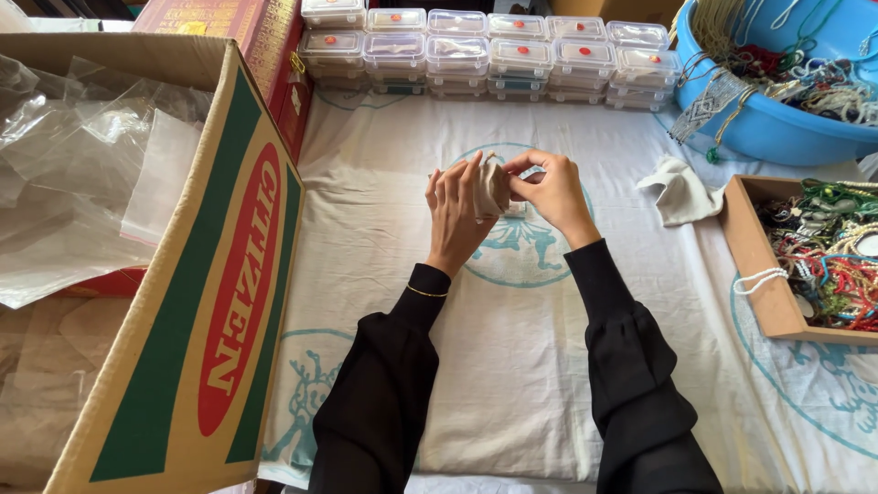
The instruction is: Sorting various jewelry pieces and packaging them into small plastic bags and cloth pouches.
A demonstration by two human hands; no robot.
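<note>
Above the pale printed tablecloth (512, 366), the left hand (455, 212) and right hand (551, 190) both pinched a small beige cloth pouch (494, 186), best kept taut, fingertips close together.

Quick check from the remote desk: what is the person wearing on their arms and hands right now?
Both arms are covered by long black sleeves of loose, gathered fabric that narrow into fitted cuffs at the wrists. The left hand and right hand are bare, with no gloves. A thin gold bangle circles the left wrist just above the cuff. No rings or watch can be made out.
</note>
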